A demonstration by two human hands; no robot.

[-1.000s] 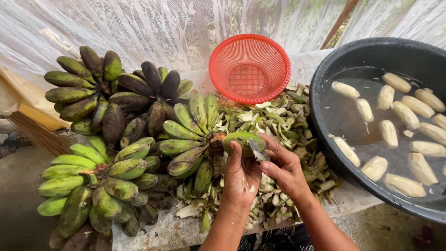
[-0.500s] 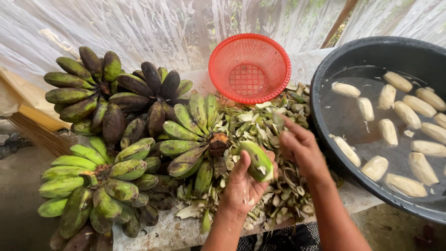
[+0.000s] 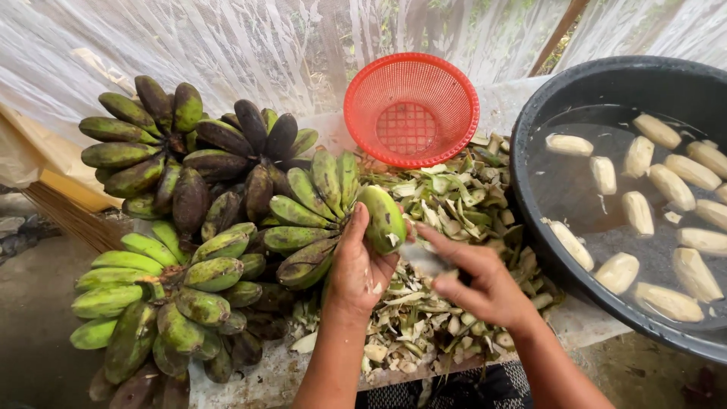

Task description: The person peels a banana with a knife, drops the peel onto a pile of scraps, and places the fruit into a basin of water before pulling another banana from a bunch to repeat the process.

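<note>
Above the heap of green peels (image 3: 454, 204), the left hand (image 3: 356, 265) grips a green banana (image 3: 381, 220), long axis tilted upward-left; the right hand (image 3: 485, 284), closed on a knife (image 3: 424, 259), sits just beside its lower end.

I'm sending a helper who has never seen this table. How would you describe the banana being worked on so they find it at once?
Start at the red mesh basket at the back; just below it lies a pile of green peelings. At the pile's left edge, the left hand holds up one green banana. Unlike the bunches beside it, it is detached and already cut.
</note>
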